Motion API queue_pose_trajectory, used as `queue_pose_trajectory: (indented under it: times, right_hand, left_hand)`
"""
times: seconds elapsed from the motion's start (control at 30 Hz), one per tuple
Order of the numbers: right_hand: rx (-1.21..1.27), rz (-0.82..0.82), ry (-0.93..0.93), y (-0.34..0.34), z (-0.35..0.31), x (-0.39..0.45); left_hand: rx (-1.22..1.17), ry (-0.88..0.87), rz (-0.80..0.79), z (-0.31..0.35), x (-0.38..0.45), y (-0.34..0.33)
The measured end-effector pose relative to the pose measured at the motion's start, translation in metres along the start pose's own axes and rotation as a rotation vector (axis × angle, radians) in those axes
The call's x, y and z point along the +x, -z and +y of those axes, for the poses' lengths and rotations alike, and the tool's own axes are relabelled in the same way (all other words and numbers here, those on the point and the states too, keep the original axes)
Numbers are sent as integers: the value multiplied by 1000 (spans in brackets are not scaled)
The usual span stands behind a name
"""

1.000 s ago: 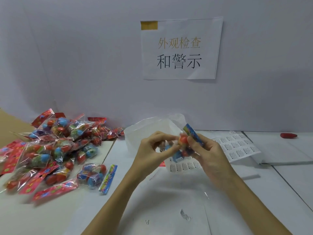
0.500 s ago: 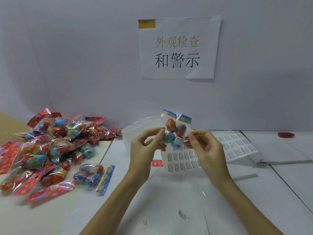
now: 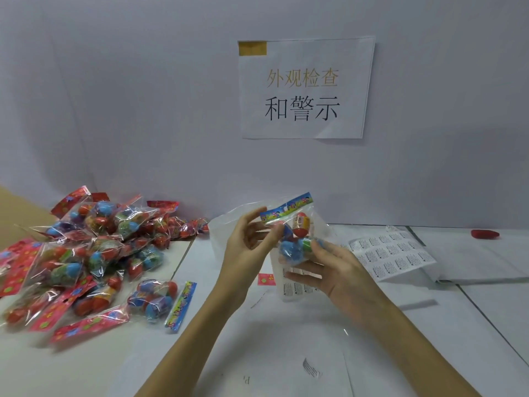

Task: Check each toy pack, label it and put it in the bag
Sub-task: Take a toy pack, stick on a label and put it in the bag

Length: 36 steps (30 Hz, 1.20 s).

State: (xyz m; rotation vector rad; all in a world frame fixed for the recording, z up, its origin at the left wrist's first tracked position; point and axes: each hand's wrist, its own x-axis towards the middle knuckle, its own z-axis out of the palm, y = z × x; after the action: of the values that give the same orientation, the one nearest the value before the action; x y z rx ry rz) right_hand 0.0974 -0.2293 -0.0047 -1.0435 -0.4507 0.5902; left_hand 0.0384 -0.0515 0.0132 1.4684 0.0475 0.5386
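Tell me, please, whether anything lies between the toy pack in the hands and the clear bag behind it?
Nothing visible does. The toy pack is held up by the left hand and right hand, directly in front of the clear bag. The label sheet lies off to the right, out of the path.

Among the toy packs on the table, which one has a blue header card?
The toy pack lying alone at the pile's near right edge; its neighbours have red headers.
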Motion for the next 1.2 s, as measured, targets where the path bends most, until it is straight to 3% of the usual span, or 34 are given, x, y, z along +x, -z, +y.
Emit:
queue_pose_trajectory:
  times: [0.23, 0.33, 0.43, 0.5, 0.6, 0.67, 0.77, 0.9, 0.97, 1.03, 1.1, 1.2]
  right_hand:
    - [-248, 154, 39, -4, 2, -2]
    - [-216, 163, -24, -3, 0, -2]
    - [65, 131, -65, 8, -22, -5]
    - [433, 97, 3, 27, -48, -15]
    - [989, -217, 313, 60, -81, -38]
    - [1074, -368, 403, 73, -89, -47]
    - [974, -339, 303, 76, -78, -46]
    - [612, -93, 82, 60, -51, -26]
    - [441, -27, -17, 49, -34, -15]
    - [314, -35, -114, 39, -18, -8]
    - [220, -69, -179, 33, -5, -4]
    - [90, -94, -223, 29, 9, 1]
  left_hand:
    - [108, -50, 84, -8, 2, 1]
    - [163, -65, 97, -10, 3, 0]
    - [156, -99, 151, -10, 4, 4]
    - [153, -113, 219, -10, 5, 9]
    - [179, -101, 251, -12, 8, 14]
    - [218, -93, 237, -13, 9, 13]
    - [294, -87, 219, -16, 6, 11]
    - [552, -173, 243, -16, 2, 10]
    - [787, -264, 295, -14, 0, 16]
    - [1199, -278, 386, -12, 3, 28]
    - [1576, 14, 421, -11, 6, 42]
    - [1670, 376, 363, -15, 10, 62]
